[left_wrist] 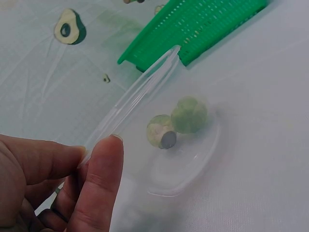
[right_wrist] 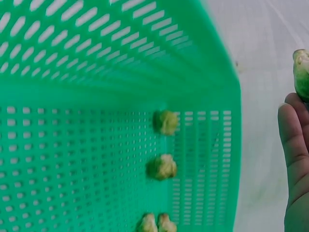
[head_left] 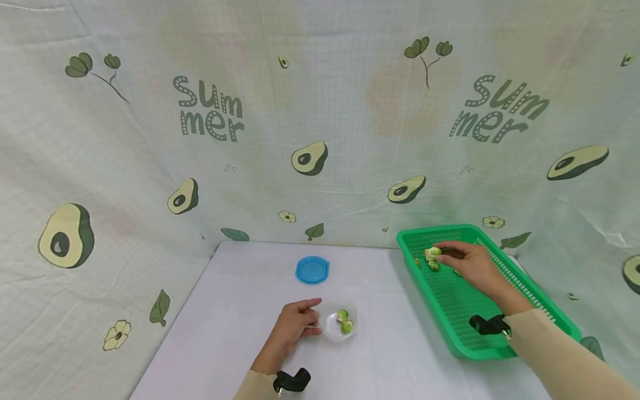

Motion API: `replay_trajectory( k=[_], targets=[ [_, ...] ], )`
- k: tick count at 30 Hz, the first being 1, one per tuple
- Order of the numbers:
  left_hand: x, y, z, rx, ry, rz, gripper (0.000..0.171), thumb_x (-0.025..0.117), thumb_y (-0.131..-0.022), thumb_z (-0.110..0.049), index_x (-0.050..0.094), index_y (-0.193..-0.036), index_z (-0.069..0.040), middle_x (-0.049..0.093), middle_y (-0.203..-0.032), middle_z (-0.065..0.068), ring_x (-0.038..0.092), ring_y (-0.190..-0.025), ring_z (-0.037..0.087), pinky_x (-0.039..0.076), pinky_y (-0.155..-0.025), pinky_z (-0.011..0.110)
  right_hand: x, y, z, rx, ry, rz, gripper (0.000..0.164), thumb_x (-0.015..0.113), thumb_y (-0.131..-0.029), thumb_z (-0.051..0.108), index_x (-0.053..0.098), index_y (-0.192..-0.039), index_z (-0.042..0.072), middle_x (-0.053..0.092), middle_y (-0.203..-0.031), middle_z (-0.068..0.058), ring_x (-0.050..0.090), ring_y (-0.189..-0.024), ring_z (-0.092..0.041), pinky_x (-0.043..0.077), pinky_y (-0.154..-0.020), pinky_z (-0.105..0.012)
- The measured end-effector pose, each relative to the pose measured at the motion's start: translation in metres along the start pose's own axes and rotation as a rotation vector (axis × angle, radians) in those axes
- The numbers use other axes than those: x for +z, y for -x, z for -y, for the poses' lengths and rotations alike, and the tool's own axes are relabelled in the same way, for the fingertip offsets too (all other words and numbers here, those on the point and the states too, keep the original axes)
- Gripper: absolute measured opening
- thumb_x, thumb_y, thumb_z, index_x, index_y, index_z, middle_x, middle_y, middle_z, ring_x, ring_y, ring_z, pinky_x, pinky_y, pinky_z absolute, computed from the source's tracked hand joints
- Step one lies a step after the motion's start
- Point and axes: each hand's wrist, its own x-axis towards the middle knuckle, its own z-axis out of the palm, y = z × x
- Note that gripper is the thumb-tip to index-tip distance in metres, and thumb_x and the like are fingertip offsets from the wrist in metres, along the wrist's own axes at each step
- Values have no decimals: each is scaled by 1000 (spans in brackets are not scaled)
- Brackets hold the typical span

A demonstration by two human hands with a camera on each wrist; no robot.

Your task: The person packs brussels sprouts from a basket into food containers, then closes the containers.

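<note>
My left hand (head_left: pixel 295 325) pinches the rim of a clear plastic bowl (left_wrist: pixel 193 164) between thumb and fingers. Two Brussels sprouts (head_left: pixel 345 322) lie inside the bowl, seen blurred through its wall in the left wrist view. Over the far part of the green basket (head_left: pixel 462 347), my right hand (head_left: pixel 472 269) holds another Brussels sprout (right_wrist: pixel 302 75) at its fingertips. Several more sprouts (right_wrist: pixel 164 167) rest on the basket floor, close to one end wall.
A round blue lid (head_left: pixel 312 270) lies on the white table (head_left: pixel 250 289) beyond the bowl. The slotted basket stands at the right, its raised walls around the sprouts. A printed cloth (head_left: pixel 350 111) hangs behind and at the sides.
</note>
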Motion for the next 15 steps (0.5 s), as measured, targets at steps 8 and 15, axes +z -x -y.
replay_trajectory(
  k=[8, 15],
  targets=[
    [-1, -2, 0, -1, -1, 5, 45, 68, -98, -1, 65, -143, -3, 61, -95, 7, 63, -80, 17, 67, -71, 31, 19, 0, 18, -33, -137, 26, 38, 73, -101, 19, 69, -135, 3, 72, -125, -22, 71, -96, 0, 62, -78, -24],
    [-1, -1, 1, -5, -2, 4, 45, 68, -98, -2, 65, -143, -4, 61, -95, 7, 63, -81, 17, 67, -72, 31, 40, 3, 36, -47, -226, 47, 36, 74, -100, 15, 70, -132, 0, 72, -123, -23, 71, -97, -1, 64, -82, -27]
  ],
)
